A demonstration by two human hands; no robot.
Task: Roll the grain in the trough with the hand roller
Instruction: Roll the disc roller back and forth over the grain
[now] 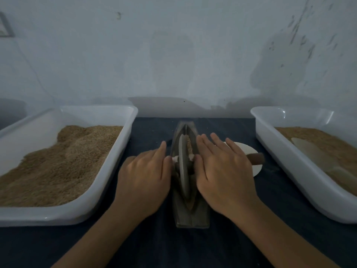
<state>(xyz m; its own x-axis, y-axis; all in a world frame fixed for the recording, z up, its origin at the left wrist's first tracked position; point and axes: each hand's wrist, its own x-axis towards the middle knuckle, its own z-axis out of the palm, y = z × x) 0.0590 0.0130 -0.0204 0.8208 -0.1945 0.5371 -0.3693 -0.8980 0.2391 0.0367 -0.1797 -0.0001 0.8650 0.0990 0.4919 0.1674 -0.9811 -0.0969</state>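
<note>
A narrow boat-shaped metal trough (190,215) lies lengthwise on the dark cloth in the middle. A grey roller disc (183,167) stands upright in its groove, on a wooden axle whose right end (256,159) sticks out. A little tan grain (189,145) shows in the groove beyond the disc. My left hand (144,179) lies flat on the axle left of the disc with fingers straight. My right hand (225,172) presses flat on the axle right of the disc, fingers extended.
A white tub (100,190) heaped with tan grain stands at the left. Another white tub (286,161) at the right holds grain and a pale scoop (309,151). A white dish (251,151) lies under my right hand. A pale wall closes the back.
</note>
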